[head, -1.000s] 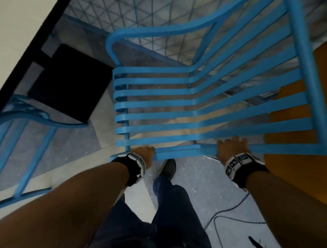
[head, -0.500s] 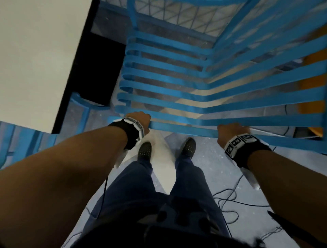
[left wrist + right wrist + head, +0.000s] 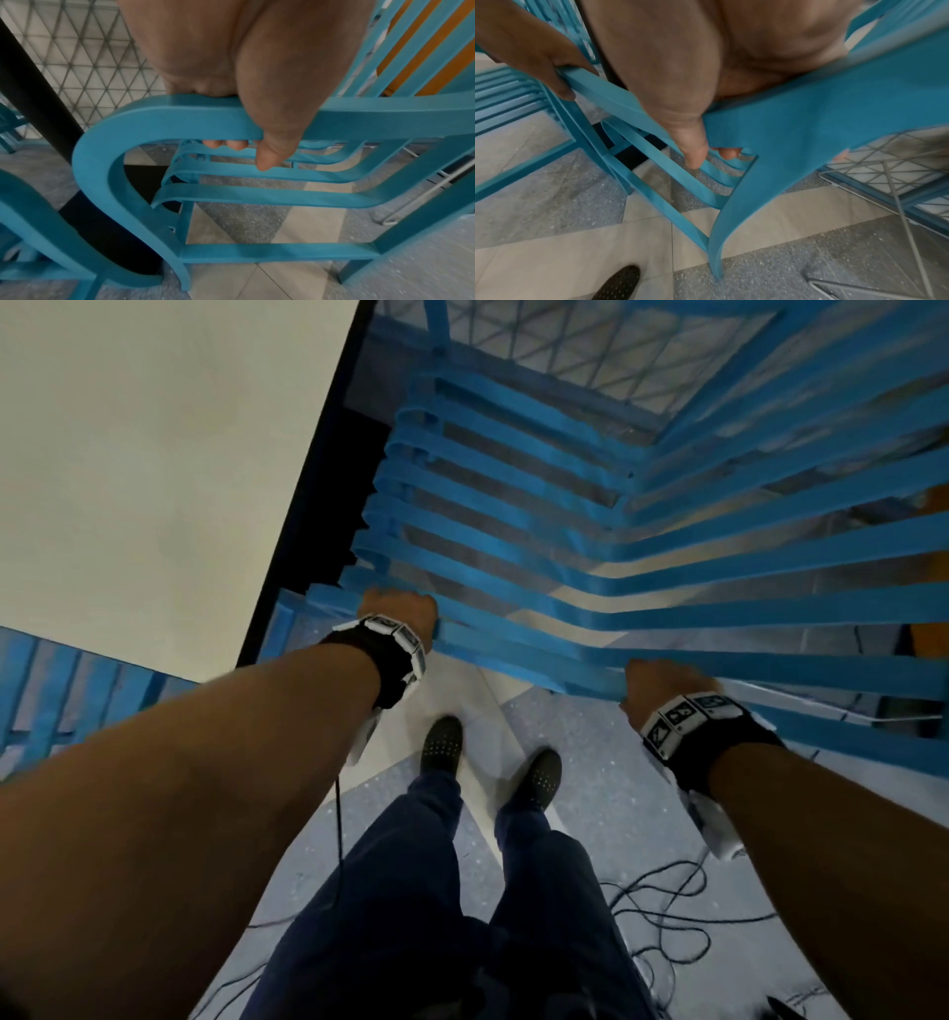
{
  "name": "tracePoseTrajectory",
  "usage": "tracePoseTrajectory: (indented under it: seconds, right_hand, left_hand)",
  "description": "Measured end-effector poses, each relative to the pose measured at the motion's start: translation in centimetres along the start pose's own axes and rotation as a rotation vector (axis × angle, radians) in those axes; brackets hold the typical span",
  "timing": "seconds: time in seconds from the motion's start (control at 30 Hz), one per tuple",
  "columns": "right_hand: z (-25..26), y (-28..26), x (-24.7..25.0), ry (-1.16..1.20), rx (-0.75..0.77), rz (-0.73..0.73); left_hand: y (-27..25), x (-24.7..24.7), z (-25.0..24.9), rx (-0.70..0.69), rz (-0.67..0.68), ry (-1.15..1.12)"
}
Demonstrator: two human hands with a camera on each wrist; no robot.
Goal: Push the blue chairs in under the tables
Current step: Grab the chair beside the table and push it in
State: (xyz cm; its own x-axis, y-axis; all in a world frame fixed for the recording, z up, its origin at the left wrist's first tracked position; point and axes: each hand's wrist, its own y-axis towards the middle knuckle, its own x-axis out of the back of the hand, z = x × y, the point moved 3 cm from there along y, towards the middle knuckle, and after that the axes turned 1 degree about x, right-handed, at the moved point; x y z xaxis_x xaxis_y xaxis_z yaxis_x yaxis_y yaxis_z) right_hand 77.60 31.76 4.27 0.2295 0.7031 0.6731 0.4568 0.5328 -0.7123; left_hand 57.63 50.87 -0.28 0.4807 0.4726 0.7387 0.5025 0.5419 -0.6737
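left hand point(image 3: 398, 616) & right hand point(image 3: 662, 688): fingers curled over top rail of blue chair point(image 3: 642, 567) | chair: centre-right, beside tabletop point(image 3: 154, 454) upper left | progress: not yet under; push remains

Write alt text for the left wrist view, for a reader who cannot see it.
A left hand grips the top rail of a blue chair from above, fingertips curling under the rail and thumb pointing down in front. Behind the slatted chair back stand a black table leg and a patterned tile floor, with part of a second blue chair at lower left.
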Motion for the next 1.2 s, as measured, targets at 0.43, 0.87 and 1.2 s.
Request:
tracePoseTrajectory:
  seconds: [0.43, 0.87, 1.2]
  right_hand:
    - [1.5, 1.1, 2.2, 0.044, 0.013, -0.038]
    - [1.7, 0.5, 3.4, 0.053, 0.022, -0.039]
    - [0.9, -0.3, 2.8, 0.057, 0.025, -0.145]
  left_hand:
    - [1.5, 1.6, 2.0, 0.036, -0.015, 0.064]
    - [1.4, 2.3, 2.1, 0.049, 0.024, 0.117]
    - [-2.2, 2.7, 1.7, 0.044, -0.058, 0.052]
